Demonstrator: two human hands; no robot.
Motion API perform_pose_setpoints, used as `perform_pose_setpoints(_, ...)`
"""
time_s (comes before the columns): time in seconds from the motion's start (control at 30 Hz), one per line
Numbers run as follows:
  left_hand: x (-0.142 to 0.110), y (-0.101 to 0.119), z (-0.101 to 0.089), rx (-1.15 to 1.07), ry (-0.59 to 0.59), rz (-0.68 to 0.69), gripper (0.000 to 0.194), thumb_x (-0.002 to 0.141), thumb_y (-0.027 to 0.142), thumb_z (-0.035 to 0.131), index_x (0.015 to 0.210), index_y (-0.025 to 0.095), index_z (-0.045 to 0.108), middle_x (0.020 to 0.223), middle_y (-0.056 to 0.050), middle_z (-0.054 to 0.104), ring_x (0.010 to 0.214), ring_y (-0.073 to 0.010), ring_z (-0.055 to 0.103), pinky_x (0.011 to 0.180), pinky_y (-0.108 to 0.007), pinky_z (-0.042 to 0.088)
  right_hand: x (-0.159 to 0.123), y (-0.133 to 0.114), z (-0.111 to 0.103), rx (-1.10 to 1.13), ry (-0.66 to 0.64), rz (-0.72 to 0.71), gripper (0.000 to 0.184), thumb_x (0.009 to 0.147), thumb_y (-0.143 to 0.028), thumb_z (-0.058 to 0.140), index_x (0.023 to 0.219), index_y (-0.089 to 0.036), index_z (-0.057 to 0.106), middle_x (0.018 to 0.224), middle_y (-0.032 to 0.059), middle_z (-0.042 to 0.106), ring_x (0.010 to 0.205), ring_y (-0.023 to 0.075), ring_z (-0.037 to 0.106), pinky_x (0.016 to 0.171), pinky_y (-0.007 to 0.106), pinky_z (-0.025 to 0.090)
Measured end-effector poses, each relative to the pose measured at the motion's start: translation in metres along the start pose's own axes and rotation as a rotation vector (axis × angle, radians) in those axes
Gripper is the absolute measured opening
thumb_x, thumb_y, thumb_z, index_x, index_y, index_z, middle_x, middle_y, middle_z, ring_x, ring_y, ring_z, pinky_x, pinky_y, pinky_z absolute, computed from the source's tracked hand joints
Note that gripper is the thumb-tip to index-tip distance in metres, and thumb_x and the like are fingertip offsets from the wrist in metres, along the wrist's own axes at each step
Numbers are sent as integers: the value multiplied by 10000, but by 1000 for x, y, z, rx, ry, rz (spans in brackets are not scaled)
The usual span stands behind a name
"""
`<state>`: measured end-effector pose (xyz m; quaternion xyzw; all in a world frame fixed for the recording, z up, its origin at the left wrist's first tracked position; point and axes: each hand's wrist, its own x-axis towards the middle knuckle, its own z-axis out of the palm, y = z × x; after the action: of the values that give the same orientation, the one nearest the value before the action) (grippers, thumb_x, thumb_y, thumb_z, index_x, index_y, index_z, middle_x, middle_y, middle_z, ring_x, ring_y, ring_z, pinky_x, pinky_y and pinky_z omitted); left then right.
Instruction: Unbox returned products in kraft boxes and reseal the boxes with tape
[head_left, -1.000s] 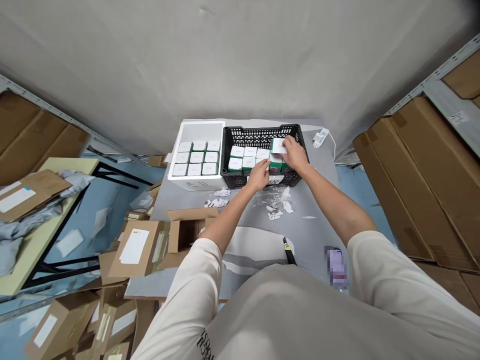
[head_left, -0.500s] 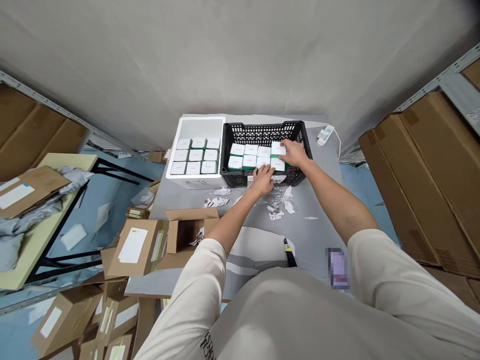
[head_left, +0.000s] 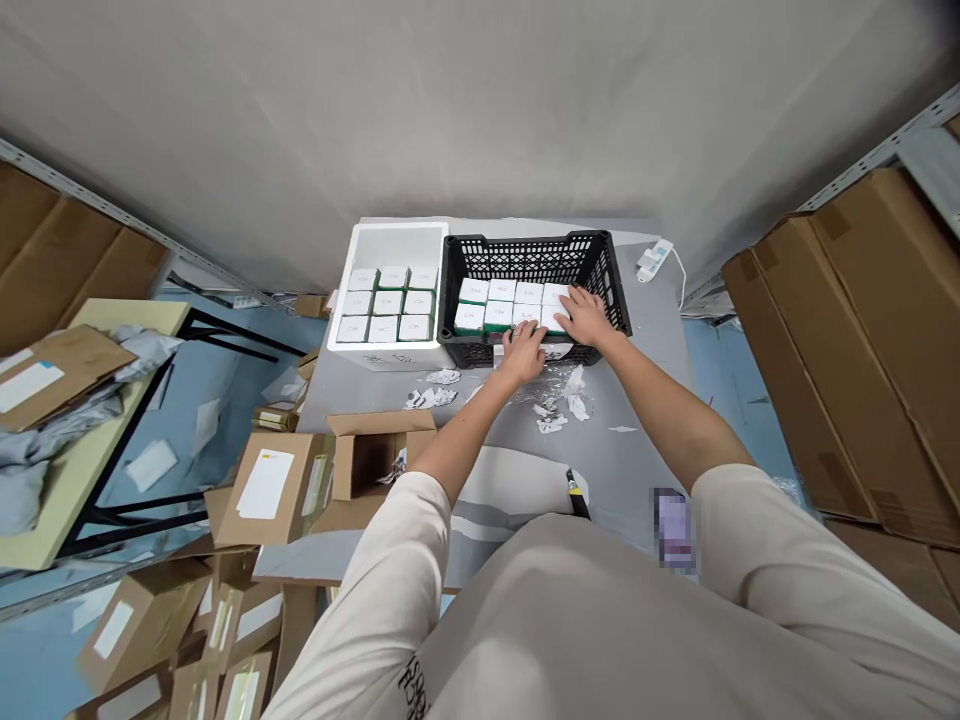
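Observation:
In the head view, several small white boxes with green sides (head_left: 501,290) stand in two rows inside a black plastic crate (head_left: 517,255). My right hand (head_left: 587,318) lies on the rightmost boxes, its fingers spread over their tops and right side. Across the crate's front rim rests my left hand (head_left: 523,353), fingers stretched out and touching the front row. Neither hand lifts anything. A white foam box (head_left: 401,240) stands directly left of the crate, with similar white-and-green boxes (head_left: 386,302) in rows inside.
Torn paper scraps (head_left: 431,398) and clear plastic film (head_left: 551,383) lie before the crate. Nearer me are an open carton (head_left: 367,465), a utility knife (head_left: 576,493) and a blurred phone-like item (head_left: 675,530). A power strip (head_left: 654,260) sits at the back right.
The rightmost back box, which stood higher under my right hand, is now level with the others. My right hand has lowered and its fingers have spread. My left hand stays at the front rim.

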<state>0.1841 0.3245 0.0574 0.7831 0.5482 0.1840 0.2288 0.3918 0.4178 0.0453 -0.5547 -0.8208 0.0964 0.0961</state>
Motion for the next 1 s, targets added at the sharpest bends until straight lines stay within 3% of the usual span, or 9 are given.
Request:
perform_pose_setpoints(0.23,-25,10,-12,25,24,0,546,897,175,515,1439,237,536,1598,-154,414,1523,-381,291,1214,-665,203,-29,-19,-20,52,38,3,583,1007,-502,413,1471,-172,536,1633,183,394,1507,398,301,1175,651,242)
perform_pose_setpoints(0.43,-74,19,-26,68,67,-30,555,899,193,534,1450,262,533,1602,-135,421,1506,-359,325,1201,-641,255,-73,-51,-35,106,109,-55,516,1013,-471,424,1402,-186,610,1593,165,447,1478,373,343,1175,605,264)
perform_pose_setpoints(0.7,-184,22,-51,141,123,-153,549,937,236,496,1485,253,510,1631,-105,392,1513,-305,333,1222,-529,293,-156,-120,-23,232,126,-267,450,1020,-410,457,1392,-219,624,1550,134,501,1409,346,430,1153,551,330)
perform_pose_setpoints(0.87,-269,13,-68,156,149,-294,595,900,197,489,1493,252,505,1638,-106,384,1493,-327,369,1203,-552,319,-192,-167,13,308,-1,-365,434,988,-350,509,1383,-216,631,1498,138,552,1353,357,493,1108,560,400)
perform_pose_setpoints(1.0,-337,-3,-89,180,195,-387,729,794,95,485,1505,256,486,1631,-87,404,1516,-295,345,1220,-532,305,-211,-210,42,385,-104,-434,425,949,-293,549,1352,-203,650,1424,138,605,1310,339,545,1113,539,430)
